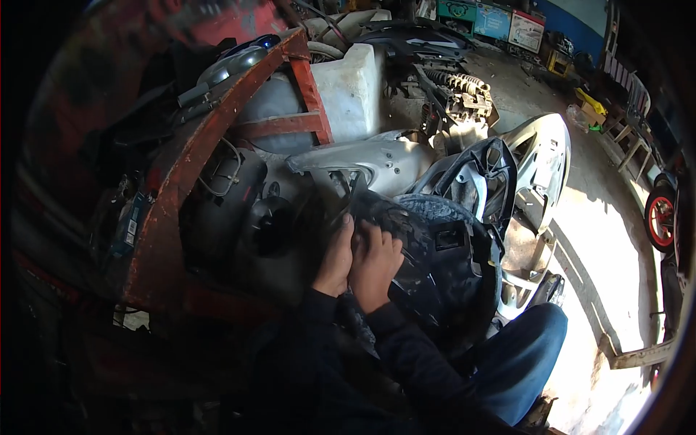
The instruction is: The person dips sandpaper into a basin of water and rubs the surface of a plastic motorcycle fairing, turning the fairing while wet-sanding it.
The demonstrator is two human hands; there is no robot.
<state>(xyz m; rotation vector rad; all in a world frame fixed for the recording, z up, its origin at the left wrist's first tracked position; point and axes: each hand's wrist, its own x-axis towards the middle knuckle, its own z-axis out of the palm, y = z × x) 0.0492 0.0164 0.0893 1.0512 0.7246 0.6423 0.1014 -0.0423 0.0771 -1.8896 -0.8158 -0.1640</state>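
Note:
My left hand (336,257) is closed at the left edge of a scuffed black plastic panel (413,250), thumb pointing up. Pressed close beside it, my right hand (376,267) has its fingers curled down over the same edge. Whatever lies between the right fingers is hidden. The panel, a curved vehicle body part with a rectangular slot, leans in front of me by my bent knee (529,355). Just beyond the hands lies a silver-grey fairing (384,165) with small holes.
To the left stands a rusty red metal frame (174,192). Right of the panel are a black bracket-like part (500,170) and a pale body panel (547,167). Farther back are a coil spring (460,80) and a concrete block (348,90). A red-rimmed wheel (660,216) stands far right.

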